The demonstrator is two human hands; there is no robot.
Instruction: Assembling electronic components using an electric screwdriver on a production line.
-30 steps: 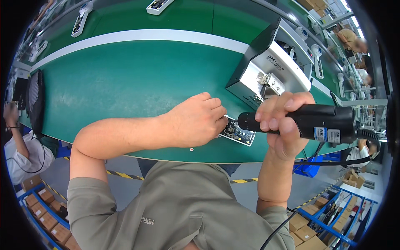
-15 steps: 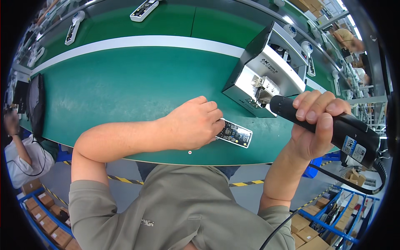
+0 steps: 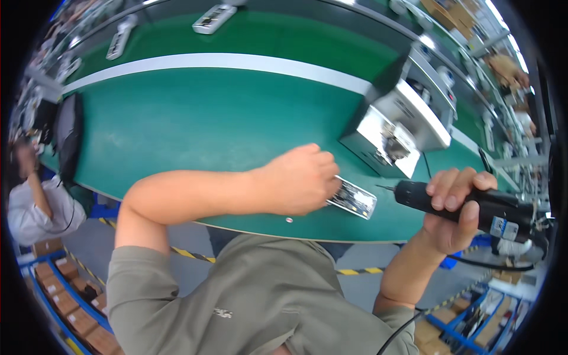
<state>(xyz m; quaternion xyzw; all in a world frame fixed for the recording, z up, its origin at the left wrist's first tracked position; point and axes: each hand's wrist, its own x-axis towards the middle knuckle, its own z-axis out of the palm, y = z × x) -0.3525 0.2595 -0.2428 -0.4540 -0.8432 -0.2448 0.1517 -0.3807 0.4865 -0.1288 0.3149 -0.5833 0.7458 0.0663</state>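
My right hand (image 3: pixel 451 204) is wrapped round a black electric screwdriver (image 3: pixel 497 214). Its thin bit points left, apart from both the silver screw feeder box (image 3: pixel 368 135) behind it and the white casing in front. Whether a screw sits on the bit is too blurred to tell. On the green table, my left hand (image 3: pixel 302 180) is closed on the left end of that white casing (image 3: pixel 357 199), which lies with its circuit board exposed. My fingers and the casing's far end are partly hidden under the hand.
A small round piece (image 3: pixel 289 220) lies near the table's front edge. Behind a white strip (image 3: pixel 207 60), similar casings (image 3: pixel 214 19) lie on a green belt. A dark bag (image 3: pixel 70 133) is at the left, near a person in white (image 3: pixel 44 210). A cable trails from the screwdriver.
The screwdriver has come away from the screw feeder, down toward the casing, and its bit now shows. My left hand still holds the casing. The whole view has shifted slightly.
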